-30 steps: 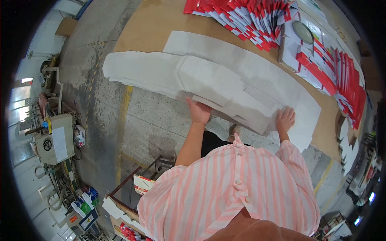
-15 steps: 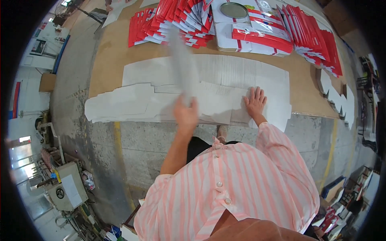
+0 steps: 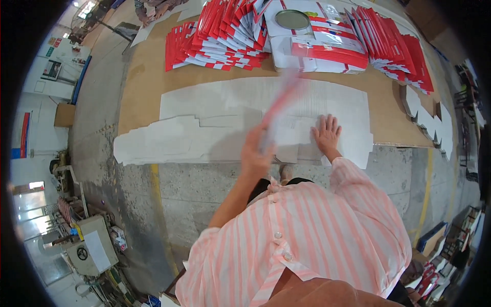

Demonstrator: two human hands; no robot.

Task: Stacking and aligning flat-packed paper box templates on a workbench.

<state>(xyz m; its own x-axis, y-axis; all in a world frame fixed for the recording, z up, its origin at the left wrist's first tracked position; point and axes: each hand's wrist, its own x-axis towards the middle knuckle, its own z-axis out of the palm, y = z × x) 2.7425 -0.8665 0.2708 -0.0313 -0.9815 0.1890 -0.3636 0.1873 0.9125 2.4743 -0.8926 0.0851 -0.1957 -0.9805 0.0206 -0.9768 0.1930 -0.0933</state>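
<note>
A brown board (image 3: 148, 87) covers the concrete floor (image 3: 204, 189), and on it lie long white cardboard blanks (image 3: 204, 123), overlapping and reaching past the board's near edge onto the concrete. Beyond them, red-and-white flat cartons (image 3: 230, 30) fan out in rows, with a round tin lid (image 3: 292, 19) on top of a stack. The right hand (image 3: 326, 134) presses flat, fingers spread, on the blanks. The left hand (image 3: 257, 156) is closed around a sheet (image 3: 280, 105), red on one side, blurred, raised above the blanks and tilted toward the cartons.
</note>
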